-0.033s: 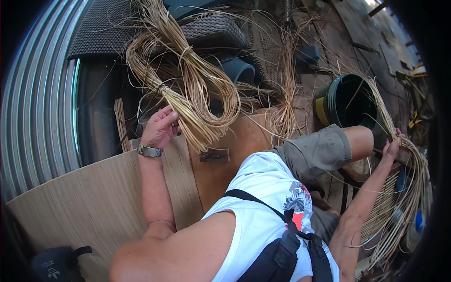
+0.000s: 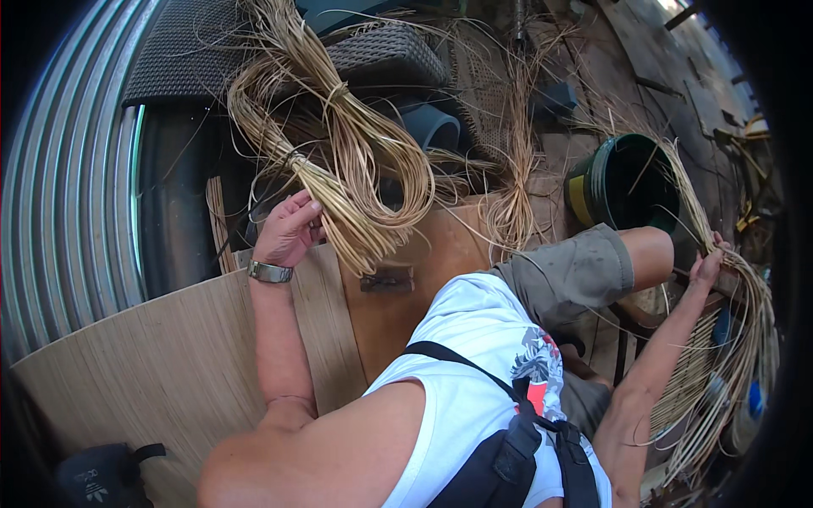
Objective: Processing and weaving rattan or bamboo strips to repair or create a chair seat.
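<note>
A tied, folded bundle of tan rattan cane [image 2: 366, 135] hangs over the left side of the bench. My left hand [image 2: 293, 227], with a watch at the wrist, closes thumb and fingers on the bundle's lower end. Far out to the right, my right hand [image 2: 710, 261] grips a long loose bundle of cane strands [image 2: 754, 313]; its ends trail down past my forearm. The fingers there are partly hidden by the strands. Between the hands, a third bunch of cane [image 2: 518, 161] stands upright with its lower end looped near my knee.
A dark green bucket [image 2: 603, 182] stands beside my right knee. Curved wooden board [image 2: 195, 339] spans the left, below a corrugated metal wall [image 2: 68, 186]. Dark woven pieces [image 2: 385, 57] and a blue-grey curved part [image 2: 432, 129] lie behind. A black cap [image 2: 97, 474] sits lower left.
</note>
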`<action>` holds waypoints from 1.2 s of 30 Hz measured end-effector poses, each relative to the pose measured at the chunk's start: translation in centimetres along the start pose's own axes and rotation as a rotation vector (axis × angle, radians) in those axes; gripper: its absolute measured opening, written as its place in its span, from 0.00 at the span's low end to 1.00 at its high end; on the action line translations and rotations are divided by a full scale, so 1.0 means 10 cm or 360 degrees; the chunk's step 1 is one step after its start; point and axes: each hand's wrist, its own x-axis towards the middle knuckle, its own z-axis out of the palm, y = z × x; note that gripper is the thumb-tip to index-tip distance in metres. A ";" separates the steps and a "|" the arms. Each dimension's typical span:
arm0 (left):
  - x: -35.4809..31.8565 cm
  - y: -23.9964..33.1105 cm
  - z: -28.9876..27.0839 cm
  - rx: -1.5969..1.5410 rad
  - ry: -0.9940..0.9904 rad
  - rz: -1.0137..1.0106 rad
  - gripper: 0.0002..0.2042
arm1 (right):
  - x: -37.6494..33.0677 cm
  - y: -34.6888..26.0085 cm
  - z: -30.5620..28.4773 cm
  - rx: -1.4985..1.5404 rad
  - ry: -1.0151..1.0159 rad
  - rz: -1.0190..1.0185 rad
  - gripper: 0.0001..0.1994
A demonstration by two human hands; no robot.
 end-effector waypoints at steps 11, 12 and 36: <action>0.06 -0.14 0.01 0.0027 0.0250 -0.0077 0.13 | -0.21 -0.11 0.09 -0.0111 0.0070 -0.0027 0.29; 0.06 -0.16 0.02 0.0043 0.0274 -0.0085 0.14 | -0.21 -0.10 0.09 -0.0119 0.0060 -0.0033 0.29; -0.04 -0.75 -0.33 -0.0647 0.0930 0.0018 0.09 | -0.24 0.06 0.20 0.0035 0.0012 -0.0037 0.36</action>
